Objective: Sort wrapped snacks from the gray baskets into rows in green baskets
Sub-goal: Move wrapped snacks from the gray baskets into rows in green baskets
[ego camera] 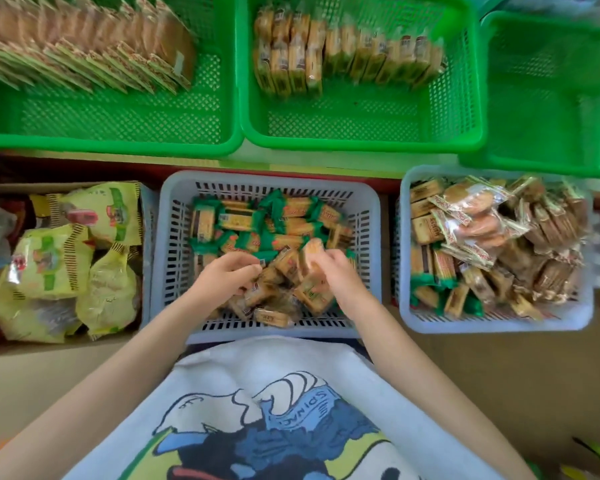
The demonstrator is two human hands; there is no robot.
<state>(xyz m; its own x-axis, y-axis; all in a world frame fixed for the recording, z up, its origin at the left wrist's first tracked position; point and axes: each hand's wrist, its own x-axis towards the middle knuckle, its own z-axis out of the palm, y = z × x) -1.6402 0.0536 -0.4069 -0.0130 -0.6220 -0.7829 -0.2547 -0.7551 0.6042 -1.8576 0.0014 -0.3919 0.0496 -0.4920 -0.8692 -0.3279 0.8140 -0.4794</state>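
**Both hands in the middle gray basket**

Nearest the camera a white printed T-shirt (278, 410) is seen, with both bare forearms reaching forward from it. The left hand (227, 273) is curled down into the snack pile in the middle gray basket (174, 258), its fingertips buried among the packets; what it has hold of cannot be told. The right hand (336, 271) is closed around a clear-wrapped round biscuit packet (311, 252), lifted just above the pile. Green-wrapped bars (257, 220) are heaped at that basket's far side. A second gray basket (492, 322) of mixed wrapped snacks is set to the right, and yellow-green snack bags (66, 261) lie in a cardboard box to the left. Farther off, three green baskets are lined up: the left green basket (118, 133) holds a slanted row of flat packets, the middle green basket (361, 133) a row of small upright packets, and the right green basket (541, 116) is blurred.
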